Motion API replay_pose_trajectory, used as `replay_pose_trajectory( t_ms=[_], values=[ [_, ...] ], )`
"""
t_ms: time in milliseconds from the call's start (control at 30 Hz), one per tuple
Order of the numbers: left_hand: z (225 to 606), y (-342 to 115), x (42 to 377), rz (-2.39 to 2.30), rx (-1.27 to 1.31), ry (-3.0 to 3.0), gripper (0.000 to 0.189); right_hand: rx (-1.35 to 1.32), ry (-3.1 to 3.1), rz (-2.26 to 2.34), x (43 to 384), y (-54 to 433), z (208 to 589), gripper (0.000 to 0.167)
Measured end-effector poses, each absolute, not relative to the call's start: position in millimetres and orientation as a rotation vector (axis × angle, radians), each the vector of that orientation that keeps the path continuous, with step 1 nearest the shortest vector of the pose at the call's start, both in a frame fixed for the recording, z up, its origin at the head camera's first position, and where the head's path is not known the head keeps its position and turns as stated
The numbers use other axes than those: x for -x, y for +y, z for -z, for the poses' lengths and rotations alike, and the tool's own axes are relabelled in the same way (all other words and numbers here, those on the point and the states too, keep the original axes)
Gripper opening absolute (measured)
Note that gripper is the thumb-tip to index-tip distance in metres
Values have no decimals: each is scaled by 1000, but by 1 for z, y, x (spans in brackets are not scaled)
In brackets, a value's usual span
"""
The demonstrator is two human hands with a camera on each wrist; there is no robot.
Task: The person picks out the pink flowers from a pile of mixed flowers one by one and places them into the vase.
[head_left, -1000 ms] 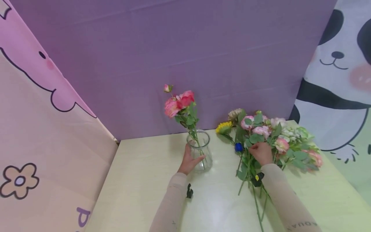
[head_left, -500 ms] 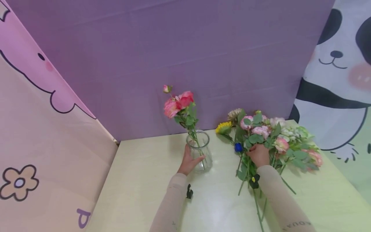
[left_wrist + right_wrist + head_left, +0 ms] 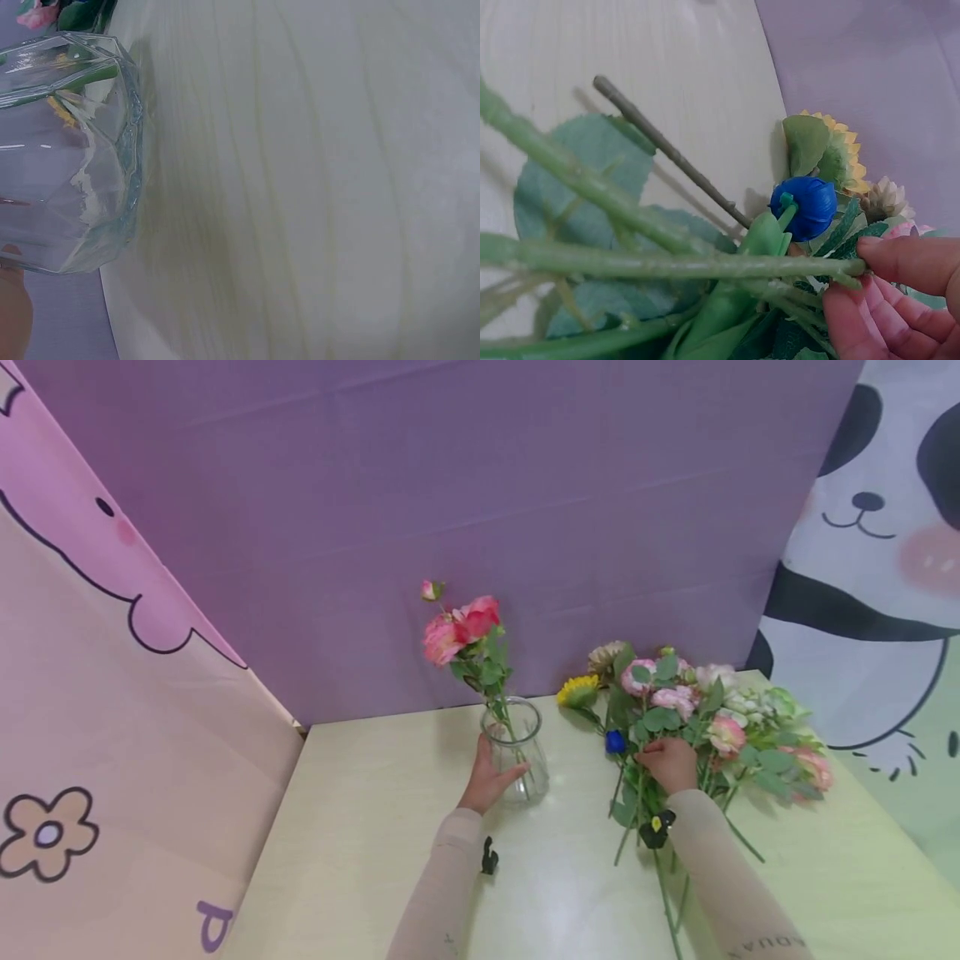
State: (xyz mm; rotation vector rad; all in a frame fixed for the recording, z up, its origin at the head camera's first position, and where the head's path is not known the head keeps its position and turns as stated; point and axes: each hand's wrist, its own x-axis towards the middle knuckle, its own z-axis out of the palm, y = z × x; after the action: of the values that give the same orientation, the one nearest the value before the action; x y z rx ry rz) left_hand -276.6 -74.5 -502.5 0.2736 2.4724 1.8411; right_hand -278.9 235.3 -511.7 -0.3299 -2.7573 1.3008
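A clear glass vase (image 3: 534,770) stands upright on the table with pink flowers (image 3: 457,633) leaning left out of its rim. My left hand (image 3: 489,783) grips its left side, thumb across the near face; in the left wrist view the faceted base of the vase (image 3: 112,180) shows. Over the pile of artificial flowers, my right hand (image 3: 670,763) pinches a green stem (image 3: 705,264) between thumb and fingers. Which bloom this stem bears is hidden. Beside it lie a blue rose bud (image 3: 615,742) and a yellow sunflower (image 3: 578,692).
Pink flowers (image 3: 726,735) and pale green blooms (image 3: 780,702) spread to the table's right edge, with several stems pointing toward me. A purple backdrop (image 3: 525,527) rises behind the table (image 3: 360,843). Printed panels flank both sides.
My right hand has shifted slightly left and lower among the stems, and a stem end now shows right of the forearm. The left hand and vase stay in place.
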Motion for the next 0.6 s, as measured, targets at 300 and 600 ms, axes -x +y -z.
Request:
replay_pose_trajectory(
  t_ms=[300, 600],
  values=[
    [521, -75, 288, -1922, -303, 2441, 88, 387, -2731, -1555, 277, 238, 512, 31],
    [544, -75, 300, -1944, -284, 2442, 92, 408, -2644, -1718, 277, 235, 510, 37]
  ],
)
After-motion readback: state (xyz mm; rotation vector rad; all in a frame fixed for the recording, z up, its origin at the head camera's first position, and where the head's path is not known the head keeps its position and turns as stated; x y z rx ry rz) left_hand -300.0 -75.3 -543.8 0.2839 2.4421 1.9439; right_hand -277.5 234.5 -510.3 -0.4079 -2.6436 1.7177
